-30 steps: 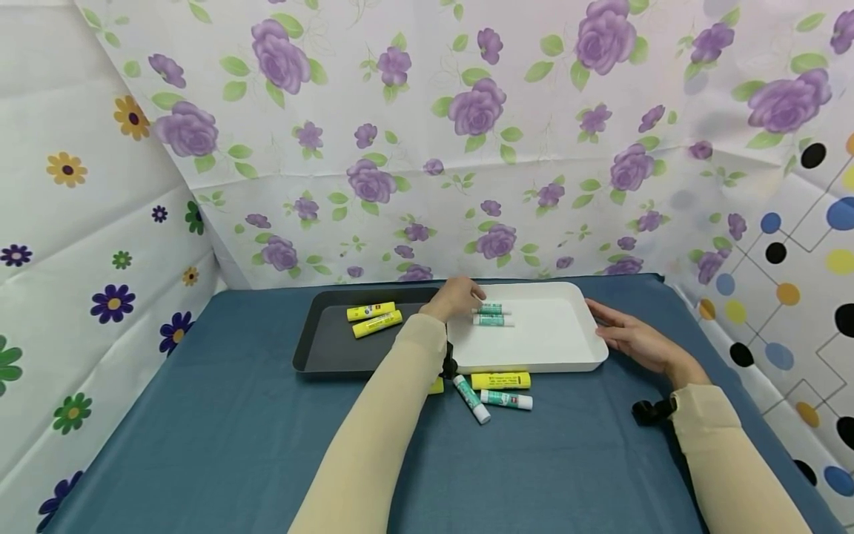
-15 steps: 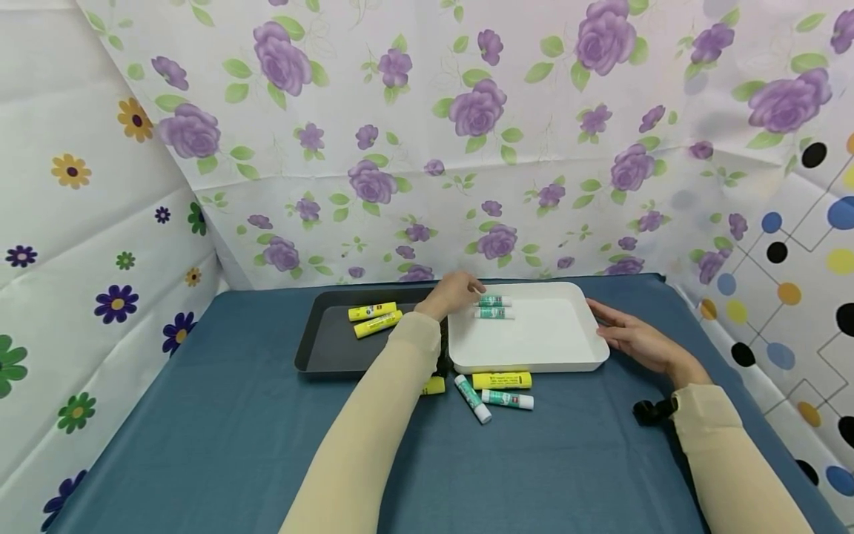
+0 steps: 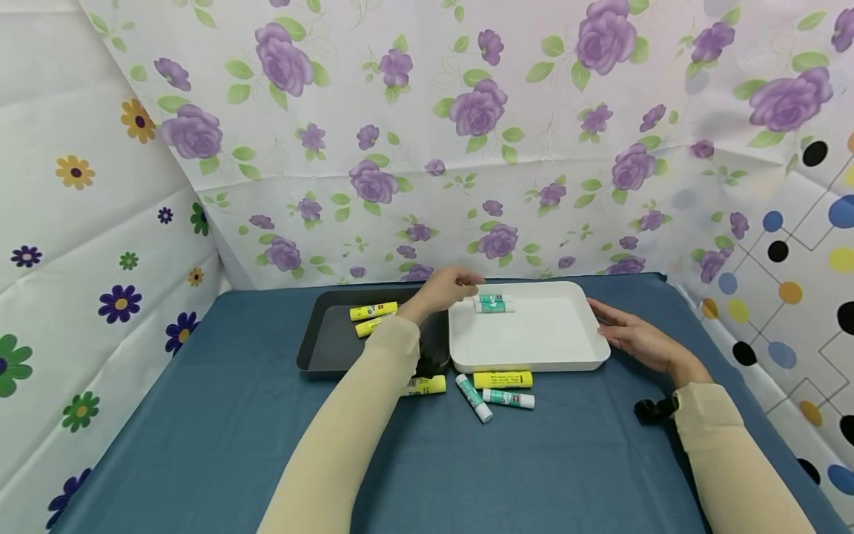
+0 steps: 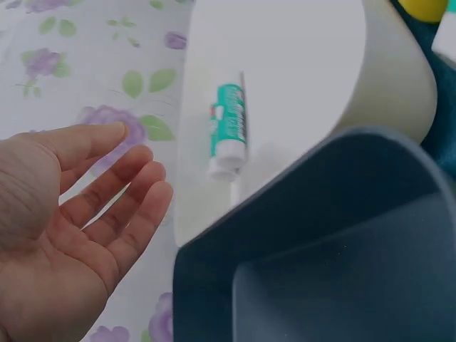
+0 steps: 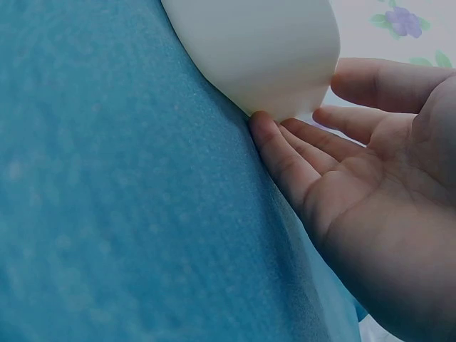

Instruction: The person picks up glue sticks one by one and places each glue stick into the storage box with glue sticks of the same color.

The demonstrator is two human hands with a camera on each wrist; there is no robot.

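Observation:
My left hand (image 3: 443, 291) hovers over the meeting edges of a dark grey tray (image 3: 319, 348) and a white tray (image 3: 534, 343). In the left wrist view its fingers are loosely bent, with nothing between them. Just right of it, two green-and-white glue sticks (image 3: 494, 306) lie side by side in the white tray's far left part. My right hand (image 3: 643, 343) touches the white tray's right end with extended fingers, as the right wrist view also shows. Two yellow glue sticks (image 3: 372, 311) lie in the dark tray, one partly hidden by my left arm.
On the blue cloth (image 3: 534, 475) before the trays lie a yellow glue stick (image 3: 502, 380), another yellow one (image 3: 430, 385) partly behind my left sleeve, and two green-and-white ones, one slanted (image 3: 474, 399) and one level (image 3: 508, 399). A flowered sheet (image 3: 427, 185) hangs behind.
My left hand has drawn back leftward from the green glue sticks. These two have shifted toward the far side of the white tray and lie closer together. The right hand stays put.

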